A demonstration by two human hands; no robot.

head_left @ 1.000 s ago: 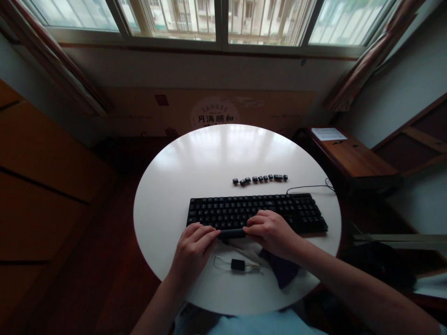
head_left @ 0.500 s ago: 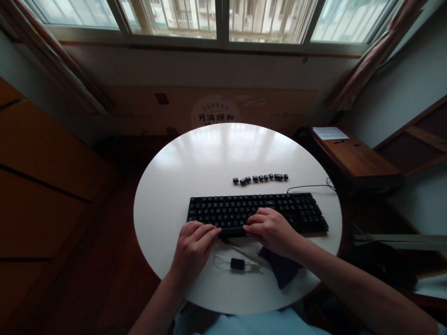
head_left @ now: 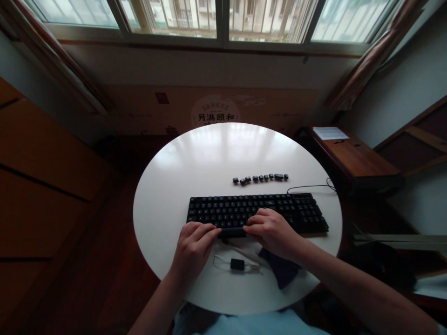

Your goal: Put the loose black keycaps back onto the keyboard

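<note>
A black keyboard (head_left: 223, 209) lies on the round white table (head_left: 157, 186). At its front edge my left hand (head_left: 195, 244) is closed, fingers curled over the front left part, with the thumb and fingertips at the left end of a long dark bar that looks like the space bar (head_left: 233, 232). My right hand (head_left: 267, 228) is closed at the bar's right end, its knuckles over the lower keys. Whether the bar is seated in the keyboard is hard to make out. Keys under both hands are hidden.
Several loose keycaps (head_left: 260, 178) form a row behind the keyboard. A wire keycap puller (head_left: 237, 264) with a black handle and a dark purple cloth (head_left: 281, 270) lie in front. A cable (head_left: 307, 187) runs off the right edge. A wooden side table (head_left: 363, 158) stands at the right.
Both hands have stayed almost in place at the bar's ends. The view has shifted very slightly; the bar shows a little darker than one second ago.
</note>
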